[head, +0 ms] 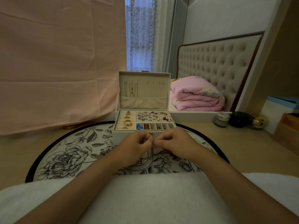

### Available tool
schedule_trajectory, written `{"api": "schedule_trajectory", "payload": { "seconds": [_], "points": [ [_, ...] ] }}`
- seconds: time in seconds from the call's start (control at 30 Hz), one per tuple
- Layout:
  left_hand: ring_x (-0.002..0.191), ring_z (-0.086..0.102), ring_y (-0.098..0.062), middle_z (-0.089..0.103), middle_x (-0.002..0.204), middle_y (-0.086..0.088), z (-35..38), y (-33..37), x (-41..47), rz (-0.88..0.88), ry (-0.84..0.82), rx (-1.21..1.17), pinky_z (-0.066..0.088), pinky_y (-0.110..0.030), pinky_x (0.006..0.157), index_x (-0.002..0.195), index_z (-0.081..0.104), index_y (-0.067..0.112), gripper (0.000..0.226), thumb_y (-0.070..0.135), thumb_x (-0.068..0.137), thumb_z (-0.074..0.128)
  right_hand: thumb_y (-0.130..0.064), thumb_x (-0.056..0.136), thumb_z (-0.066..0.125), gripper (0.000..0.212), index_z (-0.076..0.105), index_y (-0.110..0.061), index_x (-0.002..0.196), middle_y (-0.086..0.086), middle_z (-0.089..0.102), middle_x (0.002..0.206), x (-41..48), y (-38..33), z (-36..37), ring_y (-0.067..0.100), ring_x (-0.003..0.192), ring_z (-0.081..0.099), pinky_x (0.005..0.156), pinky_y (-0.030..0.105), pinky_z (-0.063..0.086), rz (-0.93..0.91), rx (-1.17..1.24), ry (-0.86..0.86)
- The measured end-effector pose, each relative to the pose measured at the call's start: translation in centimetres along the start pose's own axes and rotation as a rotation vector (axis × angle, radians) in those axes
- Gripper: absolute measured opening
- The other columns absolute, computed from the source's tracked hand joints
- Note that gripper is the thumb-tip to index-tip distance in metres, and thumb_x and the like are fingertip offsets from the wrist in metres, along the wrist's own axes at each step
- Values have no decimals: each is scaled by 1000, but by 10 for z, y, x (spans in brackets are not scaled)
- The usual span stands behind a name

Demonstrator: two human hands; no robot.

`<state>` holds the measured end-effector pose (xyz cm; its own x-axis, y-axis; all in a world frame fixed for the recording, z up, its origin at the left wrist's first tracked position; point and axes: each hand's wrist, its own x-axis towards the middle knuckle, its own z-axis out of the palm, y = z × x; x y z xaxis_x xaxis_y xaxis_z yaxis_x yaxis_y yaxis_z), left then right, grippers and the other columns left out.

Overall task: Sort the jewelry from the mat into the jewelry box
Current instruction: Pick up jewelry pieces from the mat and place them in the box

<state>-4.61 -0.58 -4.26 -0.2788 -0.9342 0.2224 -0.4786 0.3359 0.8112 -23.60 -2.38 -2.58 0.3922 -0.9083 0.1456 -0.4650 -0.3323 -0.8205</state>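
Note:
An open cream jewelry box (116, 126) stands at the far side of a round flower-print mat (64, 152). Necklaces hang inside its raised lid (144, 76). Rings sit in its left slots, and earrings and charms fill its right tray and small compartments. In front of the box, my left hand (134, 147) and my right hand (174, 146) meet fingertip to fingertip, both pinching a thin chain (153, 151) that hangs down between them. A dark piece of jewelry (106, 151) lies on the mat left of my left hand.
A white fluffy cloth (145, 199) covers the near edge under my forearms. Small cosmetic jars (222, 119) stand at the right on the tabletop. A pink sheet (56, 70) hangs at the left, and a mirror behind the box reflects a bed.

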Motion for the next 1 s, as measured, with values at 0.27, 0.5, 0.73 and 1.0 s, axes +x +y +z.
{"api": "schedule_trajectory", "payload": {
  "seconds": [0.27, 0.5, 0.73, 1.0],
  "points": [
    [58, 41, -21, 49, 64, -7, -5, 8, -4, -30, -48, -132, 38, -25, 50, 89, 64, 5, 22, 21, 100, 54, -21, 84, 80, 8, 81, -18, 91, -3, 78, 84, -1, -2, -3, 2, 78, 69, 74, 18, 52, 17, 80, -17],
    [53, 41, -10, 49, 59, 7, -10, 11, -4, -6, -115, -27, 37, -20, 49, 88, 65, 11, 18, 21, 99, 55, -15, 88, 75, 6, 78, -19, 85, -4, 72, 78, -1, 1, -4, 7, 76, 63, 78, 28, 53, -27, 83, -62],
    [63, 41, -14, 47, 70, 1, -11, 14, -4, -33, -230, 120, 37, -29, 61, 80, 55, 21, 20, 20, 99, 50, -26, 98, 53, 28, 60, -12, 75, 4, 55, 75, -5, -6, -1, 20, 74, 48, 73, 37, 38, 85, -13, -193],
    [62, 45, -12, 55, 72, -1, -6, 13, -2, -298, -98, -512, 34, -21, 53, 93, 58, 12, 21, 25, 102, 44, -51, 96, 56, 45, 59, -29, 57, -19, 48, 57, -7, -4, -6, 2, 55, 45, 60, 19, 37, 68, 20, -192]
  ]
}}
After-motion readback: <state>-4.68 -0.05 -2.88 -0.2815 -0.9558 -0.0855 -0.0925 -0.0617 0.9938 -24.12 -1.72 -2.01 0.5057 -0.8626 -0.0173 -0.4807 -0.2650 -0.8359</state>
